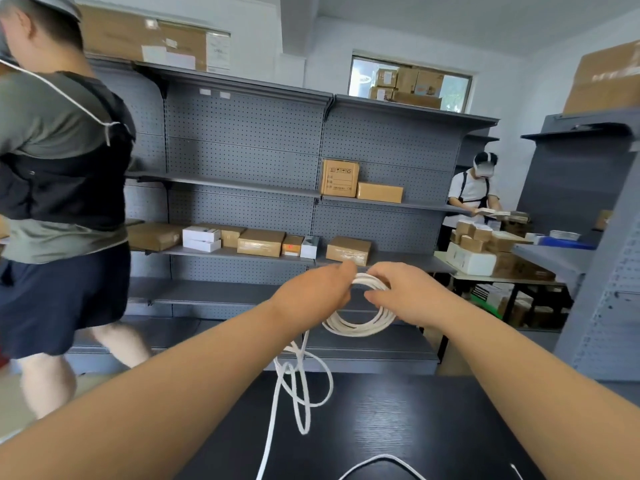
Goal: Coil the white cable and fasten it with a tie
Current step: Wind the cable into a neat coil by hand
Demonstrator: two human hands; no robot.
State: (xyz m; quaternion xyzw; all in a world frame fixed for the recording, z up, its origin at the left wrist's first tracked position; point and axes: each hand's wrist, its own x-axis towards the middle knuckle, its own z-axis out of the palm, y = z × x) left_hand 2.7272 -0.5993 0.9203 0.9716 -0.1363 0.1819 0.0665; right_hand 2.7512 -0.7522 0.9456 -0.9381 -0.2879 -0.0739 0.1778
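Both my arms reach forward at chest height over a black table (398,420). Between my hands hangs a coil of the white cable (360,327), several turns wide. My left hand (315,292) grips the coil's top left. My right hand (408,296) closes on the coil's top right, with its lower loops hanging below the fingers. A loose length of the cable drops from the coil in tangled loops onto the table and runs off the near edge. No tie is visible.
Grey pegboard shelving (242,188) with cardboard boxes (339,178) faces me beyond the table. A person in a dark vest (59,174) walks close by on the left. Another person stands at a box-laden table (485,258) at the right.
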